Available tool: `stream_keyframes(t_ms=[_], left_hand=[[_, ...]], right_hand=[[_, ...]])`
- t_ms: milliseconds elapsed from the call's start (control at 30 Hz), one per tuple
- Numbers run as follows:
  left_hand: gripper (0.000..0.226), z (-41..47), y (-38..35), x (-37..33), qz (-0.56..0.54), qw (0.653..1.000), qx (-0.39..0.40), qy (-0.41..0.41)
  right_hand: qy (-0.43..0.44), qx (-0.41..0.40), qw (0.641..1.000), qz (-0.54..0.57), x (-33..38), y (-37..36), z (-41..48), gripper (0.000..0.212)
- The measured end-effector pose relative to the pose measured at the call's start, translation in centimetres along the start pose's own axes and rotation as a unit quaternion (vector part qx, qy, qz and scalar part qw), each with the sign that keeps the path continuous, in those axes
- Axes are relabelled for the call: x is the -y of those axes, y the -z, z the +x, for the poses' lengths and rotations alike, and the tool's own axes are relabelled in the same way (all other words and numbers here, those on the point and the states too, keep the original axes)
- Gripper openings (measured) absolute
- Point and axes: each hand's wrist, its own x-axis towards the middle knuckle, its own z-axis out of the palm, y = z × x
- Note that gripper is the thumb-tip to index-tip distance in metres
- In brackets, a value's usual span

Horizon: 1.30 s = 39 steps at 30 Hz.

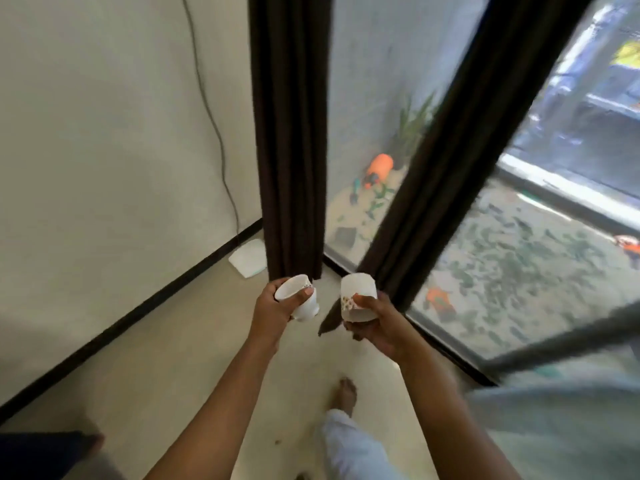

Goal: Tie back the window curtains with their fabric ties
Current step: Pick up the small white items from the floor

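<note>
Two dark brown curtains hang at the glass window: a left curtain gathered straight beside the wall, and a right curtain slanting across the pane. My left hand grips a white rolled band with a patterned edge. My right hand grips a second white rolled band, also with a patterned edge. Both hands are held just in front of the curtains' lower ends, apart from the cloth. The picture is blurred.
A white flat device lies on the floor by the wall, with a dark cable running up the wall. My bare foot stands on the pale floor. Outside the glass are plants and orange objects.
</note>
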Motion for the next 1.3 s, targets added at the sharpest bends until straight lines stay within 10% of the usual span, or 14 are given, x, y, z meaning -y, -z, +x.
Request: stream_keyframes(t_ms=[167,400,567,933,1300], left_hand=[[0.048,-10.3,-7.8,0.1,0.025,0.993,0.11,-0.018],[0.05,-27.2,-24.5,2.4,0.121,0.922,0.359,-0.084],[0.064,-44.9,-37.6,10.0,0.164,0.831,0.517,-0.124],[0.056,-80.0,-55.6,24.8,0.244,0.584,0.749,-0.198],[0.07,-103.7,-70.2,40.8,0.347,0.375,0.814,-0.278]], right_hand=[[0.096,-0.118,0.984,-0.096,-1.7,6.9,-14.7,0.075],[0.18,-0.427,0.867,-0.183,-7.5,23.6,-35.5,0.085],[0.174,-0.579,0.774,-0.189,-16.2,35.5,-52.0,0.057],[0.028,-0.763,0.639,-0.091,-35.3,54.1,-80.9,0.07],[-0.135,-0.76,0.636,-0.012,-47.7,73.0,-99.1,0.069]])
